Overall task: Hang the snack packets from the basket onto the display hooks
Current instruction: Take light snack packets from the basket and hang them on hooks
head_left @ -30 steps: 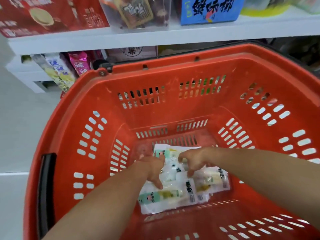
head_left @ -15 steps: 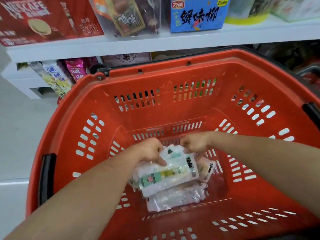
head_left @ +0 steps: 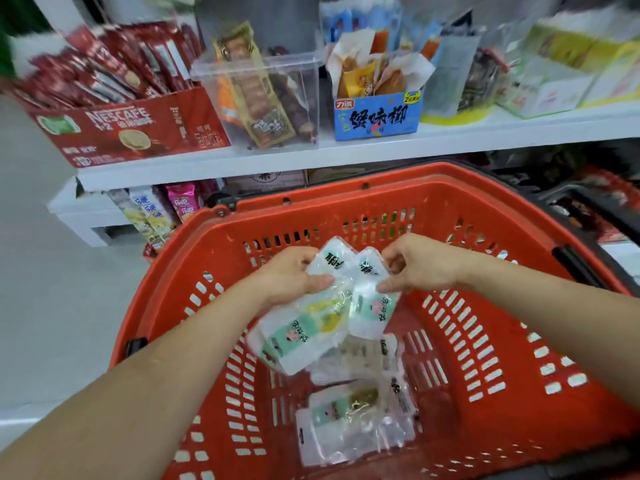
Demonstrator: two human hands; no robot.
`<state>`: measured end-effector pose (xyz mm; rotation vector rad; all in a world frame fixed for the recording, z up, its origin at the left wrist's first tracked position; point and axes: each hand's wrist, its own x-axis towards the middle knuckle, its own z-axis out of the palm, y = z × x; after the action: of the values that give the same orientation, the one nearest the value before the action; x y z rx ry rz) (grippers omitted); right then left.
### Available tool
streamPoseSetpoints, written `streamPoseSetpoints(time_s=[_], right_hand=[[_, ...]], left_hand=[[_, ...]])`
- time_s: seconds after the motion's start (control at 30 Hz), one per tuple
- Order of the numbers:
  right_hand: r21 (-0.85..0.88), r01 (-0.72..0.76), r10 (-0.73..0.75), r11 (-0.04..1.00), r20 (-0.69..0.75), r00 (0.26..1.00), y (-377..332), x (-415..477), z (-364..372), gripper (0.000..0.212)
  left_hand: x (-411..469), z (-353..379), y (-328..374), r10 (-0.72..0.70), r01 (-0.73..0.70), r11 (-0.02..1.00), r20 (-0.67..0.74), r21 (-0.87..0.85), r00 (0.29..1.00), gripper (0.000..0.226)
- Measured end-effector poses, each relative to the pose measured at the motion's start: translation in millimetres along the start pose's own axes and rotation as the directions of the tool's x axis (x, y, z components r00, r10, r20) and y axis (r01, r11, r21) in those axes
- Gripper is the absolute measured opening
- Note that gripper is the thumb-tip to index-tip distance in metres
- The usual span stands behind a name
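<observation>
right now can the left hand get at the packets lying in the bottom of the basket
Probably yes for reach, but it is full: the left hand grips a snack packet. The red basket is open-topped, leaving the loose packets on its floor uncovered.

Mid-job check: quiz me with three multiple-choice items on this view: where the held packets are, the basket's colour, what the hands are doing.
1. Relative to the basket, the held packets are: A flat on its bottom; B up over it; C beside it.
2. The basket is: A blue; B red; C green.
3. The left hand and right hand: A each pinch a packet; B are both empty; C both grip the rim.
Answers: B, they hang from the hands above the loose packets lying below; B, its slotted walls are red; A, each hand clamps a packet's top.
</observation>
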<state>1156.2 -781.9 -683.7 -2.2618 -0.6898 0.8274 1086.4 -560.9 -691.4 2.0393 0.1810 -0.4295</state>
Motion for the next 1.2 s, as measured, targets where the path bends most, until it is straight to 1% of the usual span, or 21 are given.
streamPoseSetpoints(time_s=[0.07, 0.17, 0.27, 0.33, 0.4, 0.43, 0.47, 0.53, 0.6, 0.63, 0.67, 0.7, 0.73, 0.8, 0.83, 0.87, 0.93, 1.0, 1.1, 1.13, 1.2], right_hand=[[0.046, 0.020, -0.019, 0.999, -0.030, 0.999, -2, -6, -5, 0.011], [0.078, 0.064, -0.054, 0.995, -0.126, 0.991, -7, -13, -12, 0.034], [0.117, 0.107, -0.077, 0.987, -0.235, 0.969, -15, -26, -17, 0.027], [0.260, 0.111, -0.024, 0.959, -0.315, 0.949, -16, -33, -22, 0.021], [0.431, 0.109, 0.079, 0.896, -0.396, 0.915, -16, -42, -26, 0.014], [0.486, 0.130, 0.115, 0.864, -0.443, 0.889, -17, -46, -28, 0.007], [0.497, 0.156, 0.130, 0.853, -0.493, 0.860, -17, -50, -30, 0.010], [0.357, 0.187, 0.063, 0.915, -0.586, 0.808, -18, -56, -33, 0.032], [0.170, 0.177, -0.028, 0.969, -0.640, 0.768, -25, -65, -37, 0.032], [0.140, 0.177, -0.042, 0.974, -0.656, 0.754, -28, -69, -38, 0.028], [0.170, 0.201, -0.035, 0.965, -0.674, 0.738, -30, -71, -40, 0.032], [0.263, 0.243, 0.003, 0.934, -0.686, 0.728, -35, -73, -42, 0.038], [0.396, 0.293, 0.058, 0.870, -0.672, 0.738, -40, -76, -42, 0.039], [0.582, 0.350, 0.101, 0.734, -0.604, 0.791, -59, -84, -43, 0.023], [0.604, 0.356, 0.087, 0.713, -0.580, 0.810, -67, -88, -43, 0.017], [0.594, 0.355, 0.063, 0.722, -0.568, 0.820, -75, -93, -44, 0.019], [0.531, 0.318, 0.022, 0.785, -0.537, 0.843, -93, -102, -50, 0.034], [0.501, 0.261, 0.049, 0.825, -0.523, 0.851, -111, -115, -62, 0.042], [0.532, 0.223, 0.065, 0.817, -0.469, 0.881, -137, -141, -88, 0.044], [0.550, 0.229, 0.060, 0.803, -0.457, 0.887, -148, -153, -98, 0.041], [0.595, 0.224, 0.098, 0.772, -0.460, 0.882, -171, -176, -119, 0.036]], left_hand=[[-9, 0, 11, 0.056, -0.057, 0.998, -0.046, -0.018, 0.997, 0.018], [-20, -1, 21, 0.102, -0.112, 0.990, -0.120, -0.082, 0.988, 0.022], [-28, -3, 26, 0.108, -0.141, 0.973, -0.178, -0.182, 0.978, 0.022], [-33, -5, 28, 0.107, -0.174, 0.945, -0.242, -0.277, 0.964, 0.028], [-36, -8, 31, 0.093, -0.215, 0.892, -0.305, -0.397, 0.948, 0.033], [-38, -8, 34, 0.091, -0.240, 0.862, -0.329, -0.447, 0.940, 0.034], [-40, -9, 37, 0.092, -0.264, 0.833, -0.350, -0.486, 0.932, 0.034], [-41, -7, 45, 0.109, -0.314, 0.787, -0.381, -0.531, 0.918, 0.036], [-44, -5, 56, 0.134, -0.357, 0.745, -0.397, -0.564, 0.908, 0.038], [-44, -4, 62, 0.145, -0.376, 0.725, -0.406, -0.577, 0.902, 0.039], [-45, -4, 68, 0.153, -0.393, 0.704, -0.415, -0.591, 0.897, 0.038], [-47, -3, 74, 0.156, -0.405, 0.683, -0.420, -0.608, 0.894, 0.037], [-50, -2, 80, 0.155, -0.414, 0.663, -0.426, -0.624, 0.891, 0.036], [-54, -1, 94, 0.143, -0.429, 0.633, -0.447, -0.645, 0.883, 0.036], [-57, 1, 103, 0.130, -0.428, 0.616, -0.451, -0.662, 0.883, 0.037], [-59, 2, 113, 0.109, -0.422, 0.593, -0.450, -0.686, 0.886, 0.038], [-62, 4, 133, 0.050, -0.414, 0.527, -0.459, -0.742, 0.887, 0.040], [-68, 1, 161, -0.008, -0.397, 0.452, -0.449, -0.799, 0.894, 0.042], [-81, -12, 204, -0.058, -0.387, 0.360, -0.435, -0.849, 0.899, 0.042], [-85, -18, 218, -0.089, -0.381, 0.378, -0.443, -0.843, 0.892, 0.037], [-91, -34, 246, -0.187, -0.326, 0.580, -0.512, -0.747, 0.839, 0.017]])
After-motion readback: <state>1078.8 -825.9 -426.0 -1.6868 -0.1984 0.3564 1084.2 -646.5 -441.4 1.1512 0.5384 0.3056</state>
